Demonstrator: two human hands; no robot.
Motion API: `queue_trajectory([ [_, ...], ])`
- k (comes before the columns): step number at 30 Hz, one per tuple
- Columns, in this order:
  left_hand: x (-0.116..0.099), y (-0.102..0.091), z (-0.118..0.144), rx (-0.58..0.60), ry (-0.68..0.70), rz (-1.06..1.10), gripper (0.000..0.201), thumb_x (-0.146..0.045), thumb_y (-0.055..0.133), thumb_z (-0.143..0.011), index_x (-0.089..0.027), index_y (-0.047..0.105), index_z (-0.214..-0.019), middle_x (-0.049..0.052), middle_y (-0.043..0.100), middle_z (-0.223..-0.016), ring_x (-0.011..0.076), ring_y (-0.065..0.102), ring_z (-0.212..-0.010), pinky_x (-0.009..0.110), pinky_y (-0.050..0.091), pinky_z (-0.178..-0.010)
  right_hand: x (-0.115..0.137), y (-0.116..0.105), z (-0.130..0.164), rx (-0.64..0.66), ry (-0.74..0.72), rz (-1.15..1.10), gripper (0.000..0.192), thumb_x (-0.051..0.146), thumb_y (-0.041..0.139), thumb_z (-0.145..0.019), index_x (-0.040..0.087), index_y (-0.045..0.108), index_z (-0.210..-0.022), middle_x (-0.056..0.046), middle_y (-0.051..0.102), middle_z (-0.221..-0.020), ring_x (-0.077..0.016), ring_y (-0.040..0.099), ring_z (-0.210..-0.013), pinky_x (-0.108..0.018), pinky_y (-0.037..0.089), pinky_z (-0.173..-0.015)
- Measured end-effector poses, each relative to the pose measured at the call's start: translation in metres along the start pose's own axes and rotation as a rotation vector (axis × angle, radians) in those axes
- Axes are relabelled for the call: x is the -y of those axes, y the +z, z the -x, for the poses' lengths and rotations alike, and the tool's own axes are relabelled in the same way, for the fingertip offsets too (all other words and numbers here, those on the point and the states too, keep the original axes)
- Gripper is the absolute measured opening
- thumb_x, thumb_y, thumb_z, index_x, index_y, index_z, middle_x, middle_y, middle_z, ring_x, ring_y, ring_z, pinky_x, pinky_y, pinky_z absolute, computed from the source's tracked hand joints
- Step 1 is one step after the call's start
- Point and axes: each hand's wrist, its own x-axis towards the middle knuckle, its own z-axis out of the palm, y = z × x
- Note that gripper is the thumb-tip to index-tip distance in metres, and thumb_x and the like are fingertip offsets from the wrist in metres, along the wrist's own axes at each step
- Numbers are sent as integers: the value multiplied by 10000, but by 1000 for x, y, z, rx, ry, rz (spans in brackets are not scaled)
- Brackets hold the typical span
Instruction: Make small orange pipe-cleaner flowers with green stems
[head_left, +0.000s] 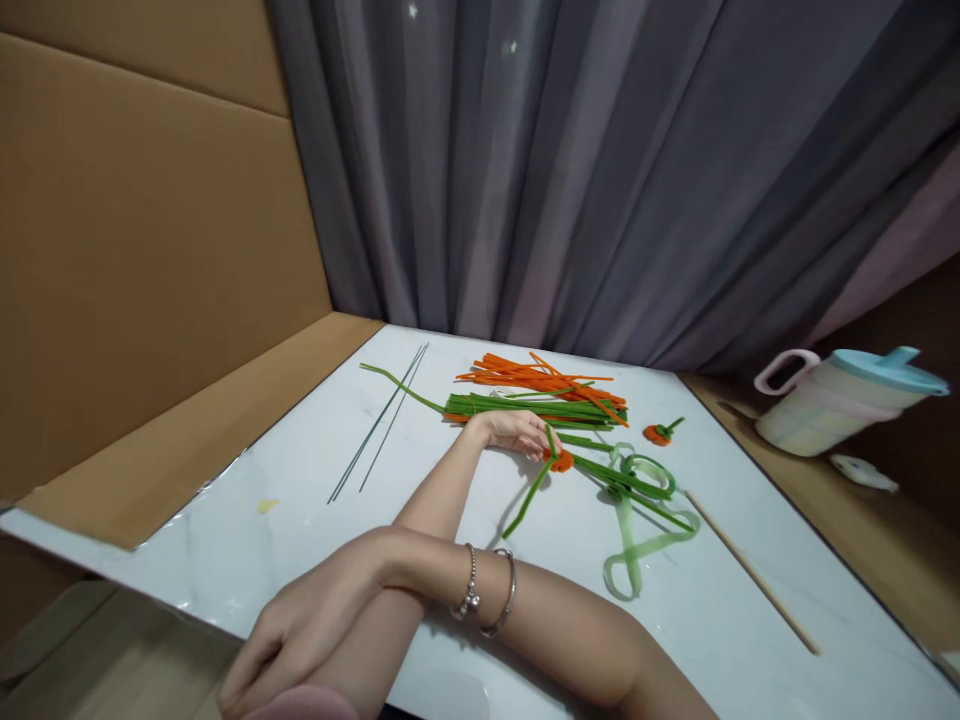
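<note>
left hand [514, 430] fingers curled, orange pipe-cleaner flower [561, 459] at fingertips, right hand [289, 640] relaxed

Left hand [517, 432]: fingertips hidden, curled over orange-headed green stem [559, 462]. Right hand [289, 640]: lower edge cut off at 7 o'clock. Table [750, 640]: near edge cut off. Small white object [862, 472] at 3 o'clock: blurred, unidentifiable.

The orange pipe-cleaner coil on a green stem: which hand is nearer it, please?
Left: the left hand touches the orange coil; the right hand lies far back, near the body.
</note>
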Motion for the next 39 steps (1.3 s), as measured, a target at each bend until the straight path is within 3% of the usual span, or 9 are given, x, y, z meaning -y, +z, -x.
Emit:
queue_trajectory([
  [3, 0, 0, -1, 14, -6, -10, 112, -49, 685, -630, -78, 688, -739, 26, 648, -643, 75, 557, -538, 203, 472, -546, -4, -11, -6, 442, 10, -288, 103, 193, 598, -799, 131, 637, -726, 81, 643, -713, -74, 611, -747, -106, 442, -672],
  [5, 0, -1, -2, 23, -5, -15, 123, -56, 699, -629, -79, 687, -749, 21, 647, -641, 65, 553, -528, 199, 472, -553, -6, -18, -4, 568, 79, -441, 146, 218, 555, -823, 108, 618, -751, 57, 627, -691, -88, 593, -721, -130, 441, -664],
  [10, 2, -3, -2, 40, -1, -14, 150, -79, 741, -606, -81, 685, -745, 18, 655, -643, 68, 565, -524, 184, 460, -526, -9, -22, 7, 413, -126, -654, 205, 90, 531, -800, 126, 521, -598, 83, 510, -546, -49, 496, -570, -123, 392, -581],
  [14, 2, -2, -2, 32, 2, -5, 161, -98, 758, -609, -89, 678, -749, 13, 654, -627, 64, 562, -510, 181, 462, -524, -17, -22, 4, 606, -93, -878, 76, 3, 569, -762, 61, 608, -792, 2, 663, -750, -108, 608, -781, -162, 452, -767],
  [22, 1, 1, 1, -1, 8, -3, 160, -95, 754, -610, -84, 672, -748, 12, 645, -615, 62, 556, -504, 184, 464, -530, -19, -36, 26, 435, -10, -696, 350, 107, 581, -802, 139, 430, -488, 104, 386, -402, -27, 396, -427, -119, 344, -456],
  [26, 2, 1, 1, 1, 18, -1, 165, -105, 759, -615, -84, 671, -754, 14, 646, -625, 65, 564, -522, 186, 466, -541, -14, -45, 26, 607, -146, -892, 110, -3, 526, -812, 61, 609, -784, 9, 658, -727, -71, 602, -769, -131, 447, -785],
  [29, 4, -1, 0, 2, 28, 1, 183, -118, 768, -616, -85, 675, -771, 20, 655, -647, 69, 572, -528, 190, 467, -545, -14, -47, 21, 657, -165, -935, 83, 22, 568, -804, 68, 614, -855, -28, 668, -870, -100, 602, -918, -157, 433, -877],
  [36, 5, -2, 1, -6, 35, 1, 210, -142, 793, -602, -81, 658, -750, 16, 650, -632, 70, 573, -526, 197, 465, -552, -27, -33, 19, 560, 95, -630, 213, 50, 471, -858, 69, 585, -680, 49, 574, -610, -53, 529, -650, -118, 423, -638],
  [39, 5, -1, 2, -4, 33, 2, 240, -158, 806, -589, -69, 651, -750, 22, 647, -621, 76, 581, -540, 203, 466, -558, -25, -32, 25, 543, 60, -583, 318, 98, 468, -853, 133, 463, -537, 73, 405, -500, -46, 414, -537, -134, 369, -532],
])
